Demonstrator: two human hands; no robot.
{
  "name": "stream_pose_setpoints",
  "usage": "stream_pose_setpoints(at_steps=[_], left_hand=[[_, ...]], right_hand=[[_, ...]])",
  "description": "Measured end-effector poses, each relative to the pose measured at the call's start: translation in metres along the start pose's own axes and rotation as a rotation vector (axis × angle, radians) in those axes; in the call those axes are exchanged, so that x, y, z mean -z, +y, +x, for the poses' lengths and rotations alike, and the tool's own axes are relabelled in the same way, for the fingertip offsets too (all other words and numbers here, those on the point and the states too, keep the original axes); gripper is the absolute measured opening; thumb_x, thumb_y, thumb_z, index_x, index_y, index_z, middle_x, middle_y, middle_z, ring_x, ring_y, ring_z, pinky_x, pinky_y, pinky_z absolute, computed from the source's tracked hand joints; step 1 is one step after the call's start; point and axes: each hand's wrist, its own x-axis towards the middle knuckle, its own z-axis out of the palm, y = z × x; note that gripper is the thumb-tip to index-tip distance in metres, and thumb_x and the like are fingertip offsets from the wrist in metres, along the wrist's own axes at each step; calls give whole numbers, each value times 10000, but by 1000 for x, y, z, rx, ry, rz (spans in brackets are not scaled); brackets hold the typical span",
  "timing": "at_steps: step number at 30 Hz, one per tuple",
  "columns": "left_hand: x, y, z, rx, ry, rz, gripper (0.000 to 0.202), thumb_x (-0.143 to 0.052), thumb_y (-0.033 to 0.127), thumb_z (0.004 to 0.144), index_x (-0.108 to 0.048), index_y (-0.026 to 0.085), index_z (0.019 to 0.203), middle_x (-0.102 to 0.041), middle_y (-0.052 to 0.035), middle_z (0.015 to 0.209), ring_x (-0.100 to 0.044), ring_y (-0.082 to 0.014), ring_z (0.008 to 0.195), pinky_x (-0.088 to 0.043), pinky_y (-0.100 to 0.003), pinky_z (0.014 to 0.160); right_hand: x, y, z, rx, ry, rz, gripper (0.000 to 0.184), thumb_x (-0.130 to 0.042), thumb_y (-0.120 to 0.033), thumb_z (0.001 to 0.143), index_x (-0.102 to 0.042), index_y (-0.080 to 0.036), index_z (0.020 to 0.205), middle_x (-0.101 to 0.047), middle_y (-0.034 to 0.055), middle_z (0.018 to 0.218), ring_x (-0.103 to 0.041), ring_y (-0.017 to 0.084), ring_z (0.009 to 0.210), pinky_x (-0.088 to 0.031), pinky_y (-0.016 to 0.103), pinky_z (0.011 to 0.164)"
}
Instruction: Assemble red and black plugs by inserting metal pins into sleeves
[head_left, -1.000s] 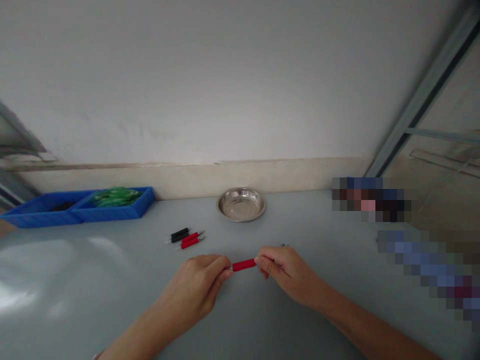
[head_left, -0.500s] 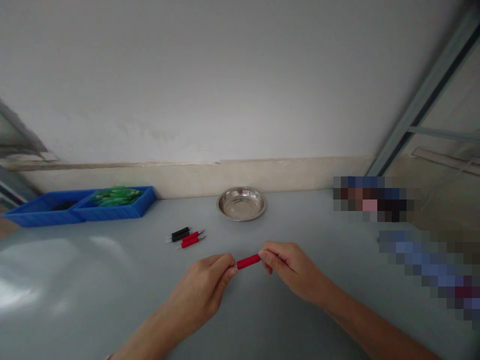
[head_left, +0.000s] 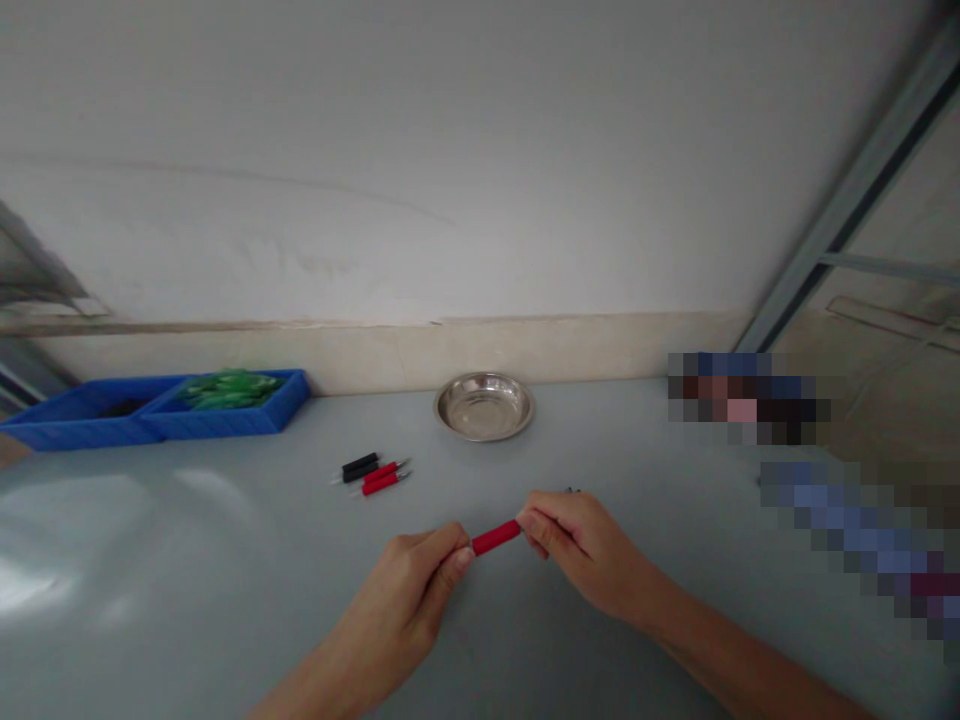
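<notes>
A short red tube-shaped handle [head_left: 496, 538] is held between both hands just above the grey table [head_left: 225, 560]. My left hand [head_left: 412, 590] pinches its left end with fingers closed. My right hand [head_left: 577, 545] pinches its right end, fingers also closed. The handle tilts slightly, its right end higher. Whatever sits inside either pinch is hidden by the fingers.
Three small tools, one black [head_left: 358, 467] and two red [head_left: 384, 479], lie on the table ahead left. A steel dish [head_left: 484, 406] stands near the wall. Blue bins [head_left: 161, 410] with green parts [head_left: 229, 389] sit far left. A blurred region is at right.
Both hands with the red handle have shifted slightly toward me and the left hand has drawn back; the handle tilts a little more. The grip is unchanged.
</notes>
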Motion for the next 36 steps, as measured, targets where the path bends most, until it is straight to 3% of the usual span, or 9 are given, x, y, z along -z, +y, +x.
stream_pose_setpoints(at_steps=[4, 8, 11, 14, 22, 29, 36], left_hand=[[0, 1, -1, 73, -14, -88, 335, -298, 389, 866, -429, 188, 632, -436, 41, 560, -439, -121, 554, -339, -234, 557], [-1, -1, 0, 180, -113, -308, 373, -315, 454, 851, -371, 190, 594, -330, 53, 565, -358, -106, 541, -319, -224, 520], [2, -2, 3, 220, -189, -524, 399, -303, 483, 846, -342, 191, 577, -279, 62, 548, -283, -92, 496, -276, -223, 473], [7, 1, 4, 248, -195, -604, 417, -298, 497, 844, -353, 187, 571, -285, 63, 525, -263, -89, 481, -254, -231, 470], [15, 1, 5, 266, -136, -516, 436, -274, 492, 846, -369, 181, 557, -287, 65, 499, -255, -87, 465, -236, -230, 461], [13, -3, 7, 224, -77, -380, 431, -284, 477, 848, -395, 180, 557, -339, 51, 520, -344, -98, 497, -302, -223, 503], [11, -6, 5, 188, -42, -278, 405, -285, 459, 860, -431, 176, 610, -365, 46, 532, -375, -110, 519, -302, -227, 508]], right_hand=[[-1, -1, -1, 14, 20, -34, 365, -322, -336, 895, -329, -184, 563, -357, -45, 513, -342, 82, 480, -246, 221, 482], [-1, -3, -1, 41, 30, -51, 359, -320, -320, 898, -312, -189, 564, -333, -45, 513, -327, 84, 477, -244, 223, 478], [2, -3, -1, 90, 39, -62, 359, -316, -330, 903, -356, -187, 576, -369, -37, 525, -361, 91, 496, -272, 220, 496], [5, -2, -1, 158, 44, -71, 321, -322, -333, 910, -446, -182, 655, -448, -20, 584, -414, 99, 545, -308, 213, 532], [3, 1, -1, 209, 28, -182, 206, -365, -301, 905, -518, -181, 837, -550, 16, 734, -481, 116, 641, -351, 213, 594], [1, -1, -3, 34, -21, -100, 108, -459, -244, 850, -548, -182, 843, -553, -35, 581, -480, 90, 506, -326, 190, 503], [1, -3, -3, -53, -27, 101, 207, -528, -369, 802, -574, -168, 823, -597, -23, 569, -530, 97, 503, -376, 193, 504]])
